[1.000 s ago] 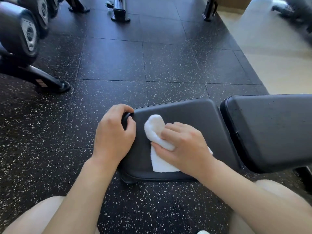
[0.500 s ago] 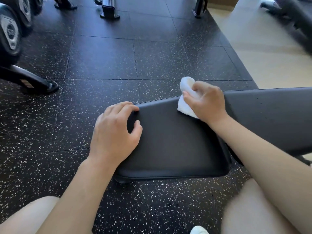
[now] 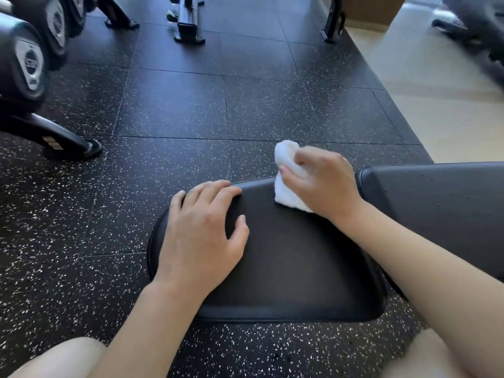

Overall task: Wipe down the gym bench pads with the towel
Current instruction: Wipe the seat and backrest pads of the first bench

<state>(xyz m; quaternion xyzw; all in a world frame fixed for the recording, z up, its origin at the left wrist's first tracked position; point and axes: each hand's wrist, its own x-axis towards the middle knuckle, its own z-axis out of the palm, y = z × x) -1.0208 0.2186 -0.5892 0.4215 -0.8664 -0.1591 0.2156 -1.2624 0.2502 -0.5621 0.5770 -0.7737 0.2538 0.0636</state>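
The black seat pad [image 3: 289, 271] of the gym bench lies in front of me, with the black back pad [image 3: 436, 208] to its right across a narrow gap. My left hand [image 3: 204, 236] rests flat on the seat pad's far left corner, fingers spread. A bunched white towel [image 3: 286, 186] sits at the seat pad's far edge, and my right hand [image 3: 324, 184] grips it there, fingers curled round the cloth. Part of the towel sticks up above my knuckles.
Black speckled rubber floor tiles [image 3: 174, 110] surround the bench. A rack of dumbbells [image 3: 27, 64] stands at the left with its foot [image 3: 65, 143] on the floor. Machine bases [image 3: 188, 28] stand far back. Pale flooring [image 3: 441, 99] lies to the right. My knees show at the bottom.
My right hand swept the towel from the seat pad's near left area to its far edge and now holds there. My left hand loosened from gripping the pad's corner to lying flat.
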